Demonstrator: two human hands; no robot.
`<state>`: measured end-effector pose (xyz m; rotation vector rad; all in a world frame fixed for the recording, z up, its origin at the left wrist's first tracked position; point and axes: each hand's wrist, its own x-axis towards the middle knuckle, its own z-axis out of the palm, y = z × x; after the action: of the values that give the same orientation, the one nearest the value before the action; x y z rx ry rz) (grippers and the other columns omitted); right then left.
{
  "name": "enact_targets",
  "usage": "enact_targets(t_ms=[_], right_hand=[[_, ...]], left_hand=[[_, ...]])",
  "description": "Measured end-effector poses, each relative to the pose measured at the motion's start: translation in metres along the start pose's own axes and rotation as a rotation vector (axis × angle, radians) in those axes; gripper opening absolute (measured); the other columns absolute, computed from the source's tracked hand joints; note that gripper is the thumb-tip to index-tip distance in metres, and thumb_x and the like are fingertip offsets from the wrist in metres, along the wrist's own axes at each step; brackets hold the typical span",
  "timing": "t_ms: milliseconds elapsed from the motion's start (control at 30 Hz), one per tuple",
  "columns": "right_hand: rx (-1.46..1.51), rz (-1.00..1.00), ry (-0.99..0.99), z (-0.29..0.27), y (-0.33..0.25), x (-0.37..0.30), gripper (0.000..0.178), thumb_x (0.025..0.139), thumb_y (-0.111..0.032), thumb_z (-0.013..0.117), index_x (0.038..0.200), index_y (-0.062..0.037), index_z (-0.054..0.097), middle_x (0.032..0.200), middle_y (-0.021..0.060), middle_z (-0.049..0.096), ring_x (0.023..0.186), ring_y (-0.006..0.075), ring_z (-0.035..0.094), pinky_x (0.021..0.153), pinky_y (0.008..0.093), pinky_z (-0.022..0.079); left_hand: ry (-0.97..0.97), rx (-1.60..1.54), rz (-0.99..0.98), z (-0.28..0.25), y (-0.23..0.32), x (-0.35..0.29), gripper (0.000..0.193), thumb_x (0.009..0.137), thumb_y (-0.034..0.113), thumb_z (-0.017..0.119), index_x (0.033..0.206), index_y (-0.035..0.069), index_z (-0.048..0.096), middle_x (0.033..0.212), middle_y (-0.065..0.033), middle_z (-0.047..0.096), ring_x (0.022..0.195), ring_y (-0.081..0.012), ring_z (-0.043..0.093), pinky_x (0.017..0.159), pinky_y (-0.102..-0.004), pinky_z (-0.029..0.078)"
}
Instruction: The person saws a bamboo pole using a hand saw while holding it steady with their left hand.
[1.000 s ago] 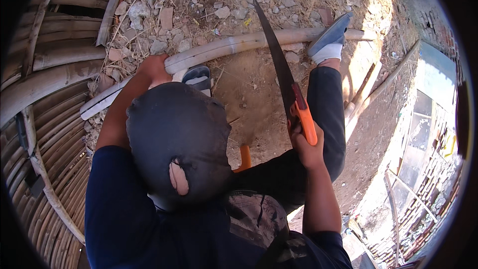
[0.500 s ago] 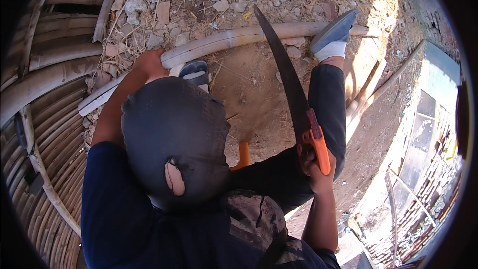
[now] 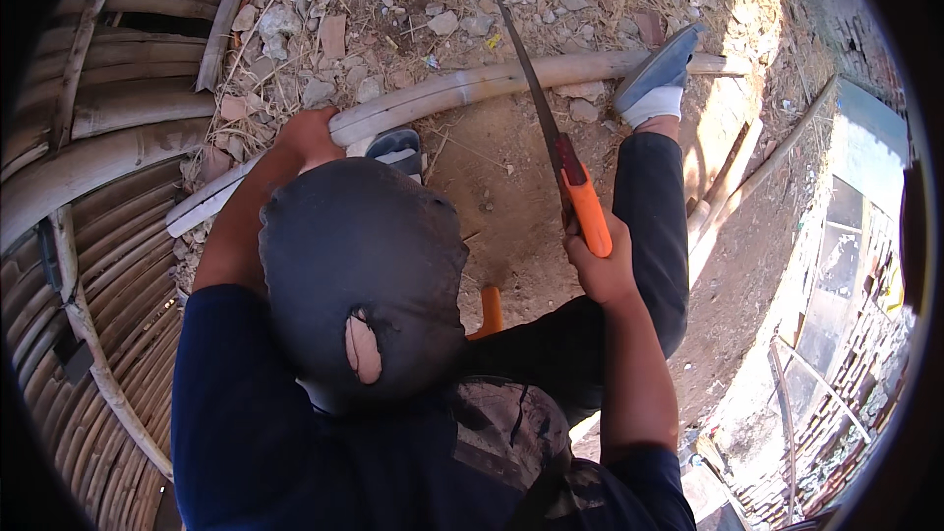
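A long pale bamboo pole (image 3: 433, 98) lies across the ground in front of me. My left hand (image 3: 310, 135) is closed on its left part, fingers partly hidden. In my right hand (image 3: 602, 258) is a handsaw (image 3: 585, 206) with an orange handle, held by that handle. The dark blade points away from me, almost edge-on, and crosses over the pole; whether it touches I cannot tell. My right foot, in a grey-blue shoe (image 3: 657, 74) and white sock, rests on the pole. Another dark shoe (image 3: 396, 149) is beside the pole near my left hand.
A round dark cap (image 3: 359, 265) with an oval opening hides the lower middle. Beside it an orange curved piece (image 3: 491, 310) shows partly. Rubble and straw (image 3: 442, 20) cover the far ground. A slatted bamboo structure (image 3: 118, 305) stands left; poles (image 3: 723, 177) lie right.
The saw has swung left and turned from showing its broad side to nearly edge-on. My right hand has moved forward and left with it. My left hand still grips the pole.
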<state>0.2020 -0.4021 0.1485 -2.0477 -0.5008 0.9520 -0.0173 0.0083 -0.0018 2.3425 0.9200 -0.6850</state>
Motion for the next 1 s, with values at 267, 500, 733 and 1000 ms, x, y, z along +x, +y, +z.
enact_targets(t_ms=[267,500,733,1000], right_hand=[[0.268,0.233,0.126,-0.038,-0.013,-0.033,0.011,0.077,-0.003,0.055,0.088,-0.0031,0.059,0.071,0.0009,0.054,0.060,0.0077,0.050,0.058,0.0253,0.043],[0.215,0.211,0.043,-0.051,-0.009,-0.071,0.011,0.077,0.001,0.058,0.088,-0.0017,0.058,0.077,0.0013,0.056,0.064,0.0091,0.052,0.061,0.0246,0.043],[-0.012,0.004,0.045,0.004,0.008,-0.033,0.008,0.084,-0.002,0.065,0.087,-0.0013,0.057,0.080,0.0021,0.059,0.072,0.0121,0.056,0.069,0.0294,0.048],[0.260,0.249,0.045,-0.029,-0.025,-0.071,0.008,0.078,-0.001,0.061,0.086,-0.0033,0.058,0.076,-0.0005,0.057,0.063,0.0090,0.053,0.062,0.0253,0.044]], left_hand=[[0.052,0.017,-0.016,0.001,0.005,0.007,0.070,0.061,0.025,0.081,0.129,0.011,0.069,0.109,-0.0237,0.076,0.105,-0.0415,0.073,0.096,-0.0467,0.058],[0.024,-0.012,-0.030,-0.018,-0.001,-0.002,0.080,0.061,0.046,0.085,0.132,0.012,0.069,0.120,-0.0229,0.074,0.114,-0.0391,0.071,0.102,-0.0470,0.056],[0.019,0.010,-0.022,-0.011,-0.003,0.002,0.076,0.065,0.039,0.081,0.135,0.012,0.067,0.121,-0.0236,0.073,0.115,-0.0387,0.070,0.103,-0.0460,0.055],[-0.002,0.016,-0.035,-0.003,0.005,0.004,0.074,0.066,0.033,0.079,0.136,0.013,0.066,0.122,-0.0212,0.074,0.114,-0.0386,0.071,0.104,-0.0463,0.056]])
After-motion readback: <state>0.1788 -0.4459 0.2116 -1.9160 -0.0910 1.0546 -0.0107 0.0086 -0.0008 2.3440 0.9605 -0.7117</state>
